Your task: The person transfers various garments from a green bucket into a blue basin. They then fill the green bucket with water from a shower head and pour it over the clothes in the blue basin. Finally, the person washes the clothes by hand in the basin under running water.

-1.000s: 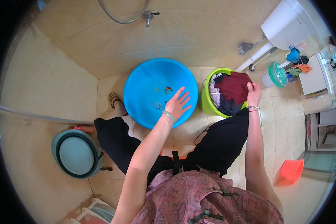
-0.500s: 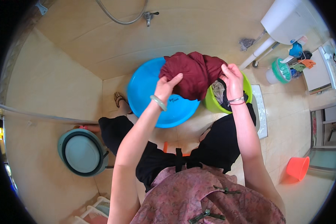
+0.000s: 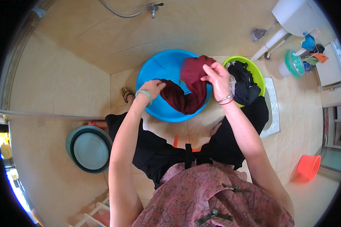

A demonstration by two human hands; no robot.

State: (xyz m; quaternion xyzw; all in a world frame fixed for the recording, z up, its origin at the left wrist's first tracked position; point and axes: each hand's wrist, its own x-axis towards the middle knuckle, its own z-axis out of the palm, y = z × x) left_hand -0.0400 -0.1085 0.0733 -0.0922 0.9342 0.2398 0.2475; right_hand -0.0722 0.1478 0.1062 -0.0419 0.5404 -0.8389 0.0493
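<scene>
A maroon cloth garment (image 3: 193,73) hangs between my two hands over a round blue basin (image 3: 155,62), its middle sagging down into the basin. My left hand (image 3: 152,90), with a pale bangle at the wrist, is closed on the darker left end of the cloth near the basin's left side. At the right rim, my right hand (image 3: 218,80) pinches the other end between thumb and fingers. Just right of it, a lime-green bucket (image 3: 258,70) holds dark clothes (image 3: 244,81) and some pale fabric.
A grey-green collapsible basin (image 3: 90,150) hangs at the left wall. An orange-red bucket (image 3: 308,167) stands at the right. Beyond the basin, a tap (image 3: 153,10) with a hose is on the wall. A lined bin (image 3: 291,65) stands far right, near a white squat-toilet edge (image 3: 272,109).
My hands have moved apart, the left one leftward and down. The bunched garment is now spread out and lowered into the basin. The view has shifted slightly.
</scene>
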